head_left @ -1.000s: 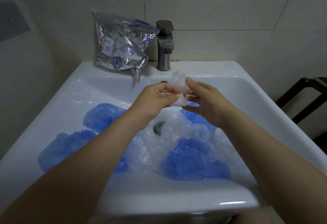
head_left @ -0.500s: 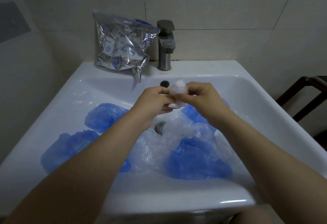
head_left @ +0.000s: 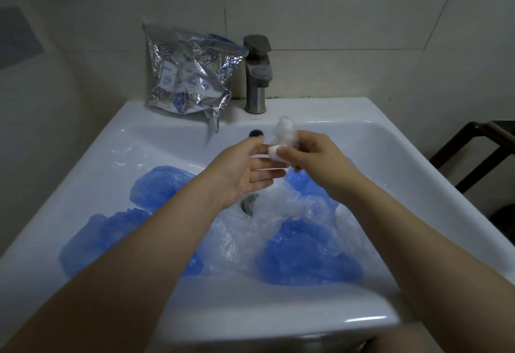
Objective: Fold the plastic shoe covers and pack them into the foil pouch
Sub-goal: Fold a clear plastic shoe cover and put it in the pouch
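A small rolled-up clear shoe cover (head_left: 284,130) is held above the white sink (head_left: 278,316). My right hand (head_left: 315,157) pinches its lower end. My left hand (head_left: 245,169) lies beside it with straight fingers, its thumb tip touching the roll. Loose blue shoe covers (head_left: 158,185) (head_left: 306,258) and crumpled clear shoe covers (head_left: 278,208) lie in the basin below my hands. The silver foil pouch (head_left: 189,74) leans against the wall on the sink's back ledge, left of the faucet, with blue plastic showing at its top.
A grey metal faucet (head_left: 256,74) stands at the back centre, with the overflow hole (head_left: 255,132) below it. The drain (head_left: 248,205) is partly covered by plastic. A dark wooden frame (head_left: 473,143) stands to the right of the sink.
My left hand's fingers have uncurled from the roll and now lie straight. My right hand keeps hold of the roll, which has risen a little.
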A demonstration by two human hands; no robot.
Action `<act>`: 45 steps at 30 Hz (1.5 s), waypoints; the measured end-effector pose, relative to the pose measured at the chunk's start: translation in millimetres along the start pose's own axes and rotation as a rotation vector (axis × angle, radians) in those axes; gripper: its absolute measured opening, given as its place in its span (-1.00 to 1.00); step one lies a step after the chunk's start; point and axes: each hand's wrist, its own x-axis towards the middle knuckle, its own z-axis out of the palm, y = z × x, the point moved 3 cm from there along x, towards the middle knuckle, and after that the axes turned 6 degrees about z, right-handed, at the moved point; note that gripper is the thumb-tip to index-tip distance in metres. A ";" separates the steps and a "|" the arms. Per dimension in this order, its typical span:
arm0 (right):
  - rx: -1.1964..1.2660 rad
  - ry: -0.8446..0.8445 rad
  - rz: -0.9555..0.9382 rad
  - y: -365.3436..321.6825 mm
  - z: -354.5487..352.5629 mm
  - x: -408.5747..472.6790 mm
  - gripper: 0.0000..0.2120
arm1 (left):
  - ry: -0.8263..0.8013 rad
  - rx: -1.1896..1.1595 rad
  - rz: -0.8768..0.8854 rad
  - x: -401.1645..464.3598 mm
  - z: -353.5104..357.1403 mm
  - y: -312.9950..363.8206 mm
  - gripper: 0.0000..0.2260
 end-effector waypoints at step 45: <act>0.324 -0.083 0.147 3.4 12.2 -5.3 -0.91 | 0.089 0.450 0.246 -4.8 -14.7 16.9 -0.85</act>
